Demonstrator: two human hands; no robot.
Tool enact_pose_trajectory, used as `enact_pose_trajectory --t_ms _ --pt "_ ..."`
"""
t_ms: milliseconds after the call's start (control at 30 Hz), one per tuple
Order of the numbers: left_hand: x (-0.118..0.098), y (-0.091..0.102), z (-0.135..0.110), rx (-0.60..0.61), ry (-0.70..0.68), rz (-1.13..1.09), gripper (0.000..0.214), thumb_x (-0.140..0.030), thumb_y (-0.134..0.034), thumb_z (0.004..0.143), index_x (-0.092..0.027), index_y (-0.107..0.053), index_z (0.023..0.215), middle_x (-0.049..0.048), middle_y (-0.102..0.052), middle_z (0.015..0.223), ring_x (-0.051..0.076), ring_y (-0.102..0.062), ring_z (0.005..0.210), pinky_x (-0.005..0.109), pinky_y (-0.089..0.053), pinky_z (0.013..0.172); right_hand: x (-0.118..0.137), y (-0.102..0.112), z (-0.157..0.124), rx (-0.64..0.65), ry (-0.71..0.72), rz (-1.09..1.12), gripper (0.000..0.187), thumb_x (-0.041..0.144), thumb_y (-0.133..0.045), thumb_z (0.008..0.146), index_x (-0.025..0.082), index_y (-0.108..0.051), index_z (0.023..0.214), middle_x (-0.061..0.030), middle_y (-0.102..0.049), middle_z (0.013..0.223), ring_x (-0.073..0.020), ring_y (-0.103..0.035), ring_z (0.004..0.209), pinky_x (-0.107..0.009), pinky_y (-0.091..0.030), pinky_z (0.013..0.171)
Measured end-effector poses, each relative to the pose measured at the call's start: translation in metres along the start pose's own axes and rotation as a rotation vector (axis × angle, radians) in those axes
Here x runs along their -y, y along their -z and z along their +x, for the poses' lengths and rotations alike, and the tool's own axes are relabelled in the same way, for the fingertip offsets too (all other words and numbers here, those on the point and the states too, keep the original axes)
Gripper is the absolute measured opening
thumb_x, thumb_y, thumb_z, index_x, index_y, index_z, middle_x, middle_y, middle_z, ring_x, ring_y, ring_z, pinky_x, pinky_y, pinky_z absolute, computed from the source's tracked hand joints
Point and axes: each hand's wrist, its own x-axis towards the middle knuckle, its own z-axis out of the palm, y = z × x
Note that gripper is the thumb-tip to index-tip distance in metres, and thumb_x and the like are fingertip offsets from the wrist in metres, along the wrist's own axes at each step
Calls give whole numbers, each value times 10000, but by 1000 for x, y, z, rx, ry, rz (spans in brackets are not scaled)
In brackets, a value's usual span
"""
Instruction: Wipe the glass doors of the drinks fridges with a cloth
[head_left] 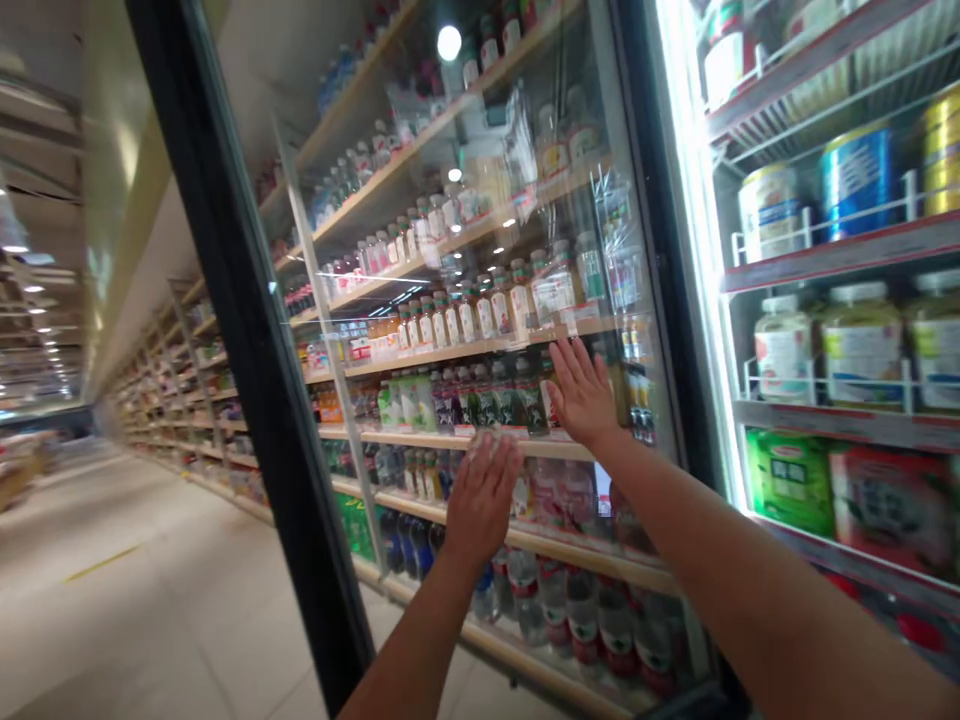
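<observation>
A glass fridge door (pixel 420 130) with a black frame (pixel 247 330) stands swung out in front of me. My left hand (pixel 480 500) lies flat against the glass, fingers stretched upward. Something pale and blurred sits at its fingertips, and I cannot make out what it is. My right hand (pixel 581 395) presses the same pane a little higher and to the right, palm on the glass, fingers spread. Neither hand grips anything that I can name. Through the pane I see store shelves (pixel 465 350) lined with bottled drinks.
To the right the lit fridge interior (pixel 847 260) is exposed, with wire shelves holding jars, tins and green and red packs. A long aisle with a pale tiled floor (pixel 135 600) runs away on the left, with more stocked shelving along it.
</observation>
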Motion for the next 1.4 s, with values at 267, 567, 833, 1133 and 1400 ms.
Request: enact_pose_trajectory --t_ms 267,567,833,1133,1400 --pt "20 3 12 -7 269 152 625 -178 -585 985 -197 -393 1579 182 -238 1644 364 -138 1545 577 -230 1233 1 1 -1 42 -33 36 581 436 -261 1085 224 -232 1625 -19 -251 1655 -208 -165 1563 -474 -167 1278" --pt "40 12 6 77 164 125 559 -223 -594 1000 -286 -455 1538 145 -162 1672 341 -95 1552 616 -93 1245 1 1 0 67 -46 30 569 408 -271 1084 232 -241 1624 -5 -236 1661 -184 -119 1572 -459 -125 1298" --pt "30 11 -9 93 -35 38 682 -139 -444 1023 -157 -166 1646 153 -346 1608 268 -182 1544 493 -89 1287 1 4 0 95 -47 0 563 409 -248 1085 223 -268 1616 -6 -235 1661 -180 -110 1574 -453 -134 1299" --pt "80 31 38 7 286 165 653 -120 -493 1003 -154 -272 1617 185 -300 1625 360 -174 1542 653 -92 1244 1 3 -2 86 -41 9 576 419 -244 1087 225 -208 1629 -20 -223 1666 -186 -117 1572 -474 -175 1286" --pt "71 30 21 106 -83 86 641 -99 -539 953 -214 -404 1569 125 -360 1616 309 -196 1544 523 -209 1272 1 2 -3 29 -27 28 575 408 -256 1087 217 -213 1628 -22 -261 1653 -187 -145 1567 -462 -167 1282"
